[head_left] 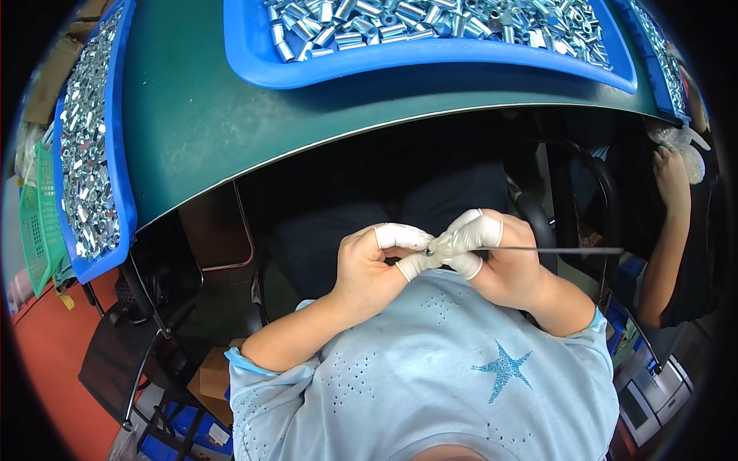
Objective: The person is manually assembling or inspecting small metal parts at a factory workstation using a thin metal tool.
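Both hands meet in front of my chest, with white finger cots on thumbs and fingers. My left hand is closed in a pinch at the fingertips. A small part with a dark opening barely shows between the fingertips; its kind cannot be made out. Pressed up against it, my right hand is closed around a thin straight metal rod. The rod lies nearly level and sticks out past the hand to the right. Its inner end is hidden by the fingers.
Beyond my hands is a green table with a pale edge. A blue tray of shiny metal sleeves stands on it; another blue tray of small metal parts is at left. A green basket hangs beside it. At right, a co-worker's arm shows.
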A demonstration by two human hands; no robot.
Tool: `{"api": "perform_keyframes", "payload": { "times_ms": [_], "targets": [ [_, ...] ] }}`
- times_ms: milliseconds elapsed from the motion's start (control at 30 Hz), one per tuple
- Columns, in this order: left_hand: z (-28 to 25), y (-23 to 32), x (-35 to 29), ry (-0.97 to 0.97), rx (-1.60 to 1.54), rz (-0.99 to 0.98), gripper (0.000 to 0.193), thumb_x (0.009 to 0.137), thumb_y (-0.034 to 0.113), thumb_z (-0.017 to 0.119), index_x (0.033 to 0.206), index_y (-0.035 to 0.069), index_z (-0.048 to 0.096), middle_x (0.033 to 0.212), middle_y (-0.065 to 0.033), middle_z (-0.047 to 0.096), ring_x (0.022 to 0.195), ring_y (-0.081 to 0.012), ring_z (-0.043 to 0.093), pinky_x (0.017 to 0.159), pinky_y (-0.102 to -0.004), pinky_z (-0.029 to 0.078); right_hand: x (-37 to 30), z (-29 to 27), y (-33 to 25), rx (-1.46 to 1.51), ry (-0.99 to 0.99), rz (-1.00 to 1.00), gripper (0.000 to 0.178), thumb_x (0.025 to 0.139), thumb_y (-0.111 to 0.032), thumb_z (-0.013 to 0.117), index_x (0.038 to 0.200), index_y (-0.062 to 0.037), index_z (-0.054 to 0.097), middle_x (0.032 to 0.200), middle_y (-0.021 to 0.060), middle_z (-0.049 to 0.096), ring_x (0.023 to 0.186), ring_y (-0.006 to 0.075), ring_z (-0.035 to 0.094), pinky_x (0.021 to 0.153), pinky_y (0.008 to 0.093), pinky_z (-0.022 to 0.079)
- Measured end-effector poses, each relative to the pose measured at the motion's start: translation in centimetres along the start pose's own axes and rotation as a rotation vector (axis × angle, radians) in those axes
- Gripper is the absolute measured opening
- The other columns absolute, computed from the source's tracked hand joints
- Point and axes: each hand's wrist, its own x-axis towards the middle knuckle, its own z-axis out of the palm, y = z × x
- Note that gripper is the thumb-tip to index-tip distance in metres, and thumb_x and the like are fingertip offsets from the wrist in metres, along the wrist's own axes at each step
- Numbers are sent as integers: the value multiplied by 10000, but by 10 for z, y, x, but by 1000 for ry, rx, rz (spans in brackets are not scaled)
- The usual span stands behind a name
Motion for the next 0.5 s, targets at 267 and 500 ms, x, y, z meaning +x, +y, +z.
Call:
{"api": "perform_keyframes", "payload": {
  "times_ms": [267, 500],
  "targets": [
    [0, -9, 1, 94, -434, -2, 180, 760, -91, 621, 910, -11, 563, 900, -137, 633, 836, -204, 642, 757, -305, 545, -9, -8, -15, -5, 176, -49, 182, 733, 66, 655, 842, -27, 543, 868, 139, 633, 756, 192, 643, 573, 229, 491],
    [1, -9, -2, 104, -460, -62, 221, 733, -107, 637, 897, 14, 550, 897, -140, 623, 829, -217, 634, 737, -341, 549, -12, -7, -15, -123, 111, -95, 224, 729, 65, 664, 880, -32, 529, 887, 138, 625, 784, 200, 644, 561, 214, 468]
  ]
}}
